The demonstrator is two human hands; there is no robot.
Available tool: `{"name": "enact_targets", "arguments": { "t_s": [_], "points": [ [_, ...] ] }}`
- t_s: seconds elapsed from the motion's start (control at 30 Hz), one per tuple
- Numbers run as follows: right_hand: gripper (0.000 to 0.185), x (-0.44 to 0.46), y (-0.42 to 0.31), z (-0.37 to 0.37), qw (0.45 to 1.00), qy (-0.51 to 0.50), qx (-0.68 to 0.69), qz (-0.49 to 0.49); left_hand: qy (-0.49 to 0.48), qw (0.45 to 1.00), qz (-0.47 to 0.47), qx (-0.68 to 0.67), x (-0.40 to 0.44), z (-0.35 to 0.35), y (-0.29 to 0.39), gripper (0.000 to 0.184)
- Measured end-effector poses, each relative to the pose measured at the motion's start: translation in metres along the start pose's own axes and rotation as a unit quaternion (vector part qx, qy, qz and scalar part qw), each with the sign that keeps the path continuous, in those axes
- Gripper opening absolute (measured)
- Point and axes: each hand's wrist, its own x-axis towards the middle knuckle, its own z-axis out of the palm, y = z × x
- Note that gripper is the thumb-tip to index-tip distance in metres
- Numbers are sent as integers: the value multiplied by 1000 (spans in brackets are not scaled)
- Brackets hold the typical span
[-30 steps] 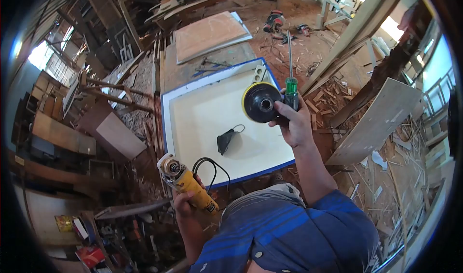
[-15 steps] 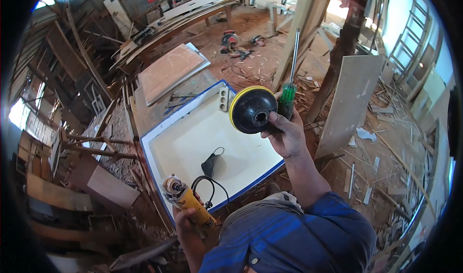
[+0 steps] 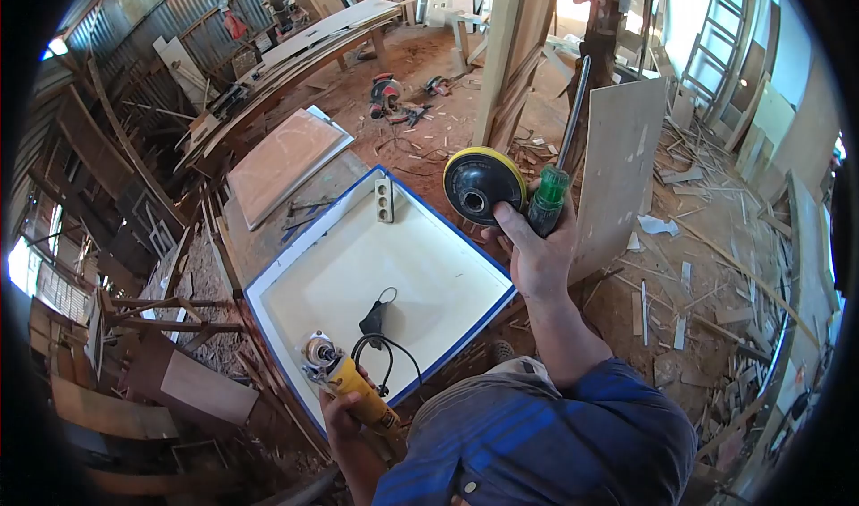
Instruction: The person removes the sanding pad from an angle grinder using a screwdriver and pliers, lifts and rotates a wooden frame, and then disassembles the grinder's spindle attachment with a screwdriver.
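Observation:
My left hand is wrapped round the yellow body of an angle grinder, its metal head pointing up and no disc showing on it. A black cord loops beside the tool. Raised in front of me, my right hand grips two things at once. One is a round black sanding backing pad with a yellow rim, its threaded centre hole facing me. The other is a screwdriver with a green handle, its long shaft pointing upward. My right thumb lies between pad and handle.
Below my hands is a white shallow panel with blue edges, holding a black face mask and a socket strip. Boards lie behind it. Red power tools sit on the floor near a wooden post. Wood scraps litter the right.
The pad and screwdriver have shifted slightly right in my right hand's view, and the pad has tilted. My view has turned a little to the right. The grinder stays in my left hand.

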Motion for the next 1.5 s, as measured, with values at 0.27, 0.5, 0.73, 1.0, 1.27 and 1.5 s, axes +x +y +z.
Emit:
{"name": "enact_targets", "arguments": {
  "t_s": [0.27,0.5,0.73,1.0,1.27,1.5],
  "points": [
    [36,-5,-10,-11,996,38,-69,-50,-9,1000,-12,20,9,-7,-9,70],
    [35,-4,-17,-30,996,63,-54,-41,-20,999,-23,27,16,2,-9,70],
    [23,-4,-9,-93,957,56,268,93,-41,998,-22,32,22,2,-16,67],
    [38,-11,-16,-156,893,-7,440,91,-49,997,-29,44,28,1,-21,67],
    [30,-13,-26,-168,885,-54,455,76,-46,997,-39,44,33,8,-22,66],
    [31,-11,-33,-164,854,-113,501,77,-45,997,-42,56,32,9,-22,67]
  ]
}}
